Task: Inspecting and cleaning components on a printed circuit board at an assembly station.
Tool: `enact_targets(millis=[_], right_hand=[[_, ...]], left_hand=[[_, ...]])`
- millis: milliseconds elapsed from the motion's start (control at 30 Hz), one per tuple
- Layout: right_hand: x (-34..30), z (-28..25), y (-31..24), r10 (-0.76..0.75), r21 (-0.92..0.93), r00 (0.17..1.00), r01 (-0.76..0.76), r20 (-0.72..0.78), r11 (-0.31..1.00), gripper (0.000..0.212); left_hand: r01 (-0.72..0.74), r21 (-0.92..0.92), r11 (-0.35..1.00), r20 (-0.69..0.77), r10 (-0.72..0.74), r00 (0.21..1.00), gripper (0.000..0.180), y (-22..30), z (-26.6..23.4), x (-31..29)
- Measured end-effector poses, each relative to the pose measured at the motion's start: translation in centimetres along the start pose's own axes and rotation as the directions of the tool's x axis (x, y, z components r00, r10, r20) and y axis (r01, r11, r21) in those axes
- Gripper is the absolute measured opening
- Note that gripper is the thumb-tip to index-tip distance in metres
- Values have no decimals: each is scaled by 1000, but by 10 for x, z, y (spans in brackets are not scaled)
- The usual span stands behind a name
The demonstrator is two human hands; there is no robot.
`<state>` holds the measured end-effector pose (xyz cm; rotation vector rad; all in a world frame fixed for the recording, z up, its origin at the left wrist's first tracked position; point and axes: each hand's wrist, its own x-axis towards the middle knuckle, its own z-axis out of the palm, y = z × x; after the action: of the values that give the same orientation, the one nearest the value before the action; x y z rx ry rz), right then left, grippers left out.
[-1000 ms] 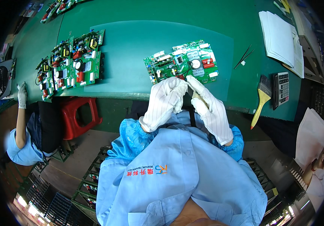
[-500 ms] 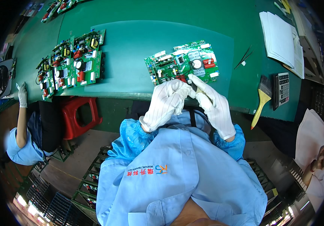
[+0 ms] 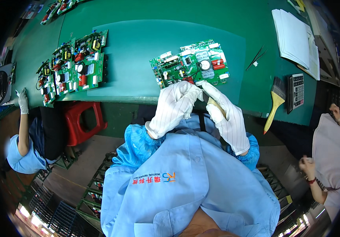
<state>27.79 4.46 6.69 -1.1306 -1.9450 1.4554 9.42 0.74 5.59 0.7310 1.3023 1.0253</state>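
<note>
A green circuit board (image 3: 213, 75), crowded with components, lies near the table's front edge, just beyond my hands. Both hands wear white striped gloves. My left hand (image 3: 176, 102) has its fingers curled together at the board's near edge; whatever they pinch is hidden. Close by on the right, my right hand (image 3: 226, 116) is bent with its fingertips meeting the left hand's fingers. A tan patch (image 3: 216, 105) shows between its thumb and fingers, and I cannot make out what it is. The board carries a round white-topped part and red cylinders.
Several similar circuit boards (image 3: 75, 67) stand grouped on the left. To the right are tweezers (image 3: 255, 59), paper sheets (image 3: 290, 37), a yellow-handled brush (image 3: 275, 103) and a calculator (image 3: 295, 93). A red stool (image 3: 84, 122) and a co-worker (image 3: 28, 146) are at left; another person (image 3: 331, 166) is at right.
My right hand has turned slightly, showing the tan patch. The left hand has hardly moved. The person at the right has shifted, with both hands now in other places.
</note>
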Motion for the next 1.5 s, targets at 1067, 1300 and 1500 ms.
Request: enact_targets(millis=[1067,1300,1500], right_hand=[[-10,11,1,-59,-308,986,7,-158,951,24],[-9,12,0,-55,-302,986,5,-157,953,23],[-9,14,0,-41,-282,985,-8,-167,959,21]], left_hand=[[-382,353,854,47,391,919,16,-13,-4,2],[-523,457,719,88,549,831,17,-17,-4,6],[-553,489,674,91,591,801,15,-16,-4,6]])
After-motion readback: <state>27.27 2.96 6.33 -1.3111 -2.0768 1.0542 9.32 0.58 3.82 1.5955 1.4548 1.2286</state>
